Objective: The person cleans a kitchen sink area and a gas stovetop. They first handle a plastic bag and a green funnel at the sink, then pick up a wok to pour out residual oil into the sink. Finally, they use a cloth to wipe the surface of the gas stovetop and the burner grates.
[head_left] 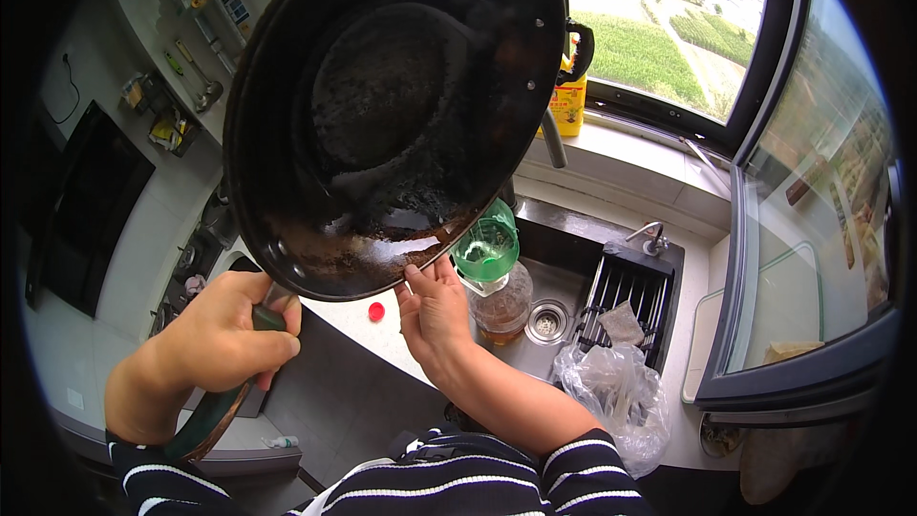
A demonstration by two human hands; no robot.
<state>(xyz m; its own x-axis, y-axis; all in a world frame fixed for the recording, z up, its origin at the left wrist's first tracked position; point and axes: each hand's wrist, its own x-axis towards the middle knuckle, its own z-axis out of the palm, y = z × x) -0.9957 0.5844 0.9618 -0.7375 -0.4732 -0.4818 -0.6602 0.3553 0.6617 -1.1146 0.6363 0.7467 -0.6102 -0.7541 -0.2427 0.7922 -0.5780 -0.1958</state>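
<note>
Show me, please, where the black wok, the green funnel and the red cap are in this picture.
Black wok (387,100): head view, on the inside of its bottom.
Green funnel (490,248): head view, on its translucent bowl.
Red cap (376,311): head view, on its middle.

Funnel (487,248) over jug (502,306) in sink (556,277), wok (387,105) just beside; rack (632,289) right of drain (548,322).

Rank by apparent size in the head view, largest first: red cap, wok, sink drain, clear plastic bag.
1. Wok, by far, though it is also held up close to the camera
2. Clear plastic bag
3. Sink drain
4. Red cap
</note>
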